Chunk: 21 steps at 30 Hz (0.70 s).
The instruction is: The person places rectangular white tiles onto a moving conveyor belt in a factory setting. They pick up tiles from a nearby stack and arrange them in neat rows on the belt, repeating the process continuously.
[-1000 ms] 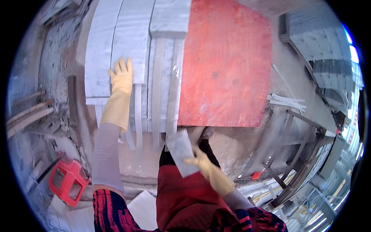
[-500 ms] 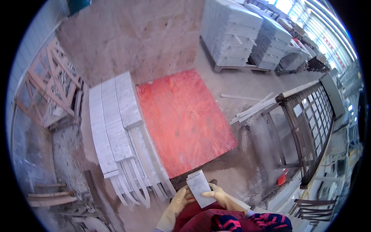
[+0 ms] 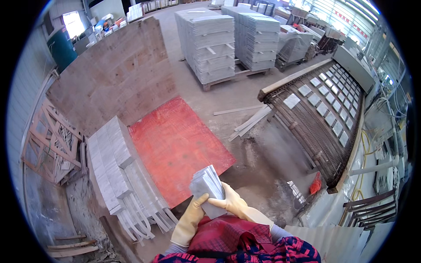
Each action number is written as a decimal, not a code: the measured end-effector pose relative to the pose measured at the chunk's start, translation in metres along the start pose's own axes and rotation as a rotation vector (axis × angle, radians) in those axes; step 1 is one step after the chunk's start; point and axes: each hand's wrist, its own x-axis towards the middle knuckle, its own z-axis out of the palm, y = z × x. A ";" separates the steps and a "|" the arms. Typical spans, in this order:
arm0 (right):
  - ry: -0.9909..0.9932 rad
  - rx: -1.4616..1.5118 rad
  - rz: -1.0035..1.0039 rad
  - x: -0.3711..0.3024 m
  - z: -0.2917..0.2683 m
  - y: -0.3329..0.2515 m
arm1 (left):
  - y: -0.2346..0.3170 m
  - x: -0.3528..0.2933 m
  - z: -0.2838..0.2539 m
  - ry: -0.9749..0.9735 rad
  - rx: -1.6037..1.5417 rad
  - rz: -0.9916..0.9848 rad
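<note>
Between my two gloved hands is a small fanned stack of grey-white stone tiles (image 3: 207, 183), tilted upright in front of my red apron. My left hand (image 3: 191, 215), in a pale yellow rubber glove, grips the stack's left side with the thumb on the near face. On the right side my right hand (image 3: 232, 200), gloved alike, wraps the tiles, its thumb crossing the front. Just beyond the tiles lies a red board (image 3: 180, 149). Left of it, long pale stone blocks (image 3: 107, 160) stand in a row, with thin strips at their near end.
A conveyor (image 3: 302, 127) with a mesh belt carries rows of square tiles on the right. Tall slab stacks (image 3: 210, 48) stand on pallets at the back. Loose strips (image 3: 252, 122) lie on the floor. A wooden crate frame (image 3: 52, 140) and a plywood panel (image 3: 114, 74) are at left.
The tile stack has been raised and tipped more upright, its edges now fanned. My left hand has closed on its side. The view has swung up and right, showing more of the conveyor.
</note>
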 end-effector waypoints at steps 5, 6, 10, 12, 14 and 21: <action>0.107 0.205 -0.015 -0.020 -0.063 0.025 | -0.002 0.029 0.062 -0.158 -0.045 -0.111; 0.089 0.305 0.002 -0.014 -0.077 0.031 | -0.001 0.037 0.073 -0.226 -0.075 -0.146; 0.089 0.391 0.005 -0.001 -0.128 0.051 | -0.020 0.077 0.099 -0.276 -0.035 -0.242; 0.153 0.436 0.037 0.009 -0.150 0.062 | -0.027 0.101 0.115 -0.293 -0.046 -0.296; 0.243 0.469 0.085 0.021 -0.175 0.071 | -0.037 0.131 0.136 -0.309 -0.085 -0.317; 0.539 0.483 0.152 0.051 -0.287 0.084 | -0.061 0.266 0.206 -0.408 -0.102 -0.349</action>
